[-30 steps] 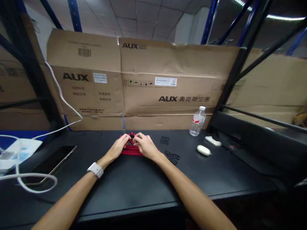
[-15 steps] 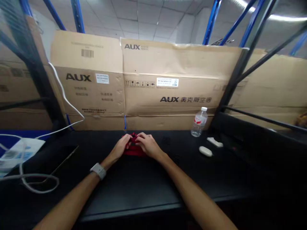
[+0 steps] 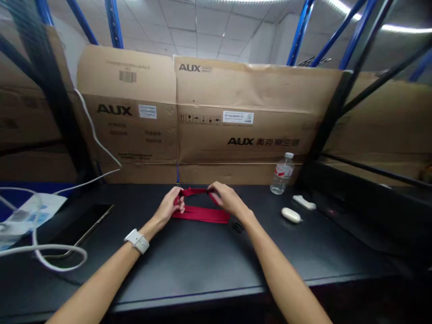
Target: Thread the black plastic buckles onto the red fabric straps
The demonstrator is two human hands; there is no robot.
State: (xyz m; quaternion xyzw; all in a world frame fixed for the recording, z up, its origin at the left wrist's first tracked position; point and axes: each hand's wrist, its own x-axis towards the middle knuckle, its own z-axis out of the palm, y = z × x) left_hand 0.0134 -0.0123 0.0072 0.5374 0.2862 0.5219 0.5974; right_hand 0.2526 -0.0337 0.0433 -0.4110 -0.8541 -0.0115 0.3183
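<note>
A red strap lies folded on the black table, with its upper length raised and stretched between my two hands. My left hand has its fingers wrapped round the strap's left end. At the other end my right hand pinches the strap near a small dark piece, perhaps a buckle. The lower length of the strap rests flat below the hands. Just right of it, partly beside my right wrist, lies a small black object whose kind I cannot make out.
A plastic bottle stands at the back right, near a white oval case and a white piece. To the left are a phone, a white cable and a packet. Cardboard boxes line the back.
My hands have moved apart, the right one going rightward. The red strap, bunched between them before, is now drawn out. The view has shifted slightly.
</note>
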